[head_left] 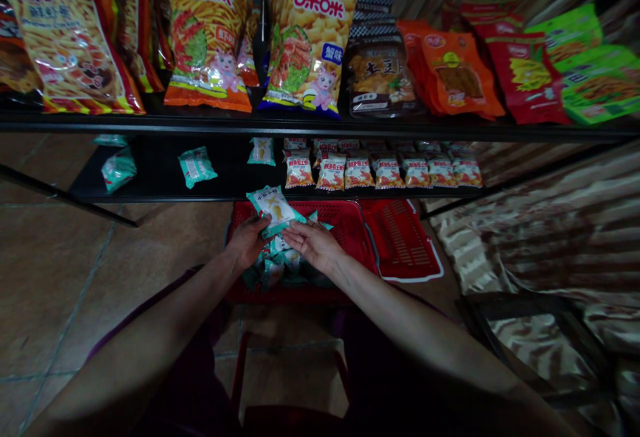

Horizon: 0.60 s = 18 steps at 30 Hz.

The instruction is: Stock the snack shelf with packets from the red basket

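Note:
A small teal-and-white snack bag (pixel 274 209) is held over a red basket (pixel 355 230), just in front of the lower shelf. My left hand (pixel 247 242) grips its left lower edge, thumb on top. At its lower right edge, my right hand (pixel 315 242) pinches the bag between thumb and fingers. Beneath the hands, several similar teal bags (pixel 275 270) lie in the basket. On the lower black shelf (pixel 230 180), a few teal bags (pixel 197 166) stand spaced apart on the left, and rows of small orange-and-white bags (pixel 331 170) fill the right.
Large snack bags (pixel 207 37) line the upper shelf (pixel 310 131) above the hands. A second red basket (pixel 405 240) with a white handle is at the right. Dark shelf legs slant down on both sides. A black frame (pixel 540 310) stands at the lower right.

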Each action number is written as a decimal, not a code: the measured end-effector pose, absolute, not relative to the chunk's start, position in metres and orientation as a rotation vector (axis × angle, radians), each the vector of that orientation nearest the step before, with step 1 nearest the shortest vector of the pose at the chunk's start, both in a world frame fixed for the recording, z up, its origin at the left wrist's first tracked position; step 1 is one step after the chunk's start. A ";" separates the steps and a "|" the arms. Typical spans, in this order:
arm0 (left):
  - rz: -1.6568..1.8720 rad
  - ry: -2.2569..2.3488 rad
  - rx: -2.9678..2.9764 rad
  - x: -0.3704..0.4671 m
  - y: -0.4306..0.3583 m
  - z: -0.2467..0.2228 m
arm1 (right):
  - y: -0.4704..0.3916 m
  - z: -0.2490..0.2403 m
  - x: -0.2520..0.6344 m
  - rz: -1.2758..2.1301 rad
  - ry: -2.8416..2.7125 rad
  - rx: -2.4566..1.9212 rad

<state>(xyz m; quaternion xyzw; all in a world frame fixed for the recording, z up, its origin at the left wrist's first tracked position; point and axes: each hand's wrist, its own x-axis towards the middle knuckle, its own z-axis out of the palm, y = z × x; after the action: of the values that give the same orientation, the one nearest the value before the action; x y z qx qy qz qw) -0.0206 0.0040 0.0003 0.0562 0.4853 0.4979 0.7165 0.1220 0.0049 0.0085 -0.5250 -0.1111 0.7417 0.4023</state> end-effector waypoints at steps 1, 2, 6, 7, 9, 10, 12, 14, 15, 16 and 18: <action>1.095 1.075 0.131 -0.021 0.004 0.001 | 0.005 0.009 0.122 1.864 -0.296 -1.330; 1.087 1.077 0.136 -0.021 0.004 0.001 | 0.005 0.010 0.121 1.850 -0.314 -1.333; 1.071 1.045 0.145 -0.020 0.003 0.004 | 0.004 0.012 0.120 1.795 -0.371 -1.333; 1.070 1.031 0.146 -0.020 0.003 0.004 | 0.004 0.012 0.120 1.789 -0.379 -1.329; 1.071 1.009 0.152 -0.019 0.003 0.004 | 0.004 0.011 0.121 1.777 -0.397 -1.320; 1.072 1.004 0.156 -0.019 0.003 0.004 | 0.004 0.010 0.121 1.771 -0.408 -1.317; 1.074 1.008 0.162 -0.019 0.004 0.003 | 0.004 0.009 0.121 1.761 -0.429 -1.316; 1.083 1.016 0.173 -0.019 0.004 0.001 | 0.004 0.008 0.121 1.756 -0.443 -1.315; 1.088 1.017 0.184 -0.019 0.004 0.000 | 0.003 0.008 0.122 1.749 -0.451 -1.315; 1.092 1.023 0.200 -0.019 0.005 -0.001 | 0.003 0.007 0.122 1.738 -0.461 -1.317; 1.089 1.056 0.235 -0.019 0.005 -0.004 | 0.002 0.007 0.122 1.709 -0.510 -1.327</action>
<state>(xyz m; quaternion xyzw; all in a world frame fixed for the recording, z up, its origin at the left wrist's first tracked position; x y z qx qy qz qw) -0.0190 0.0053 -0.0043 0.1062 0.4775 0.4925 0.7198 0.1221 0.0025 0.0073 -0.5353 -0.2057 0.6890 0.4433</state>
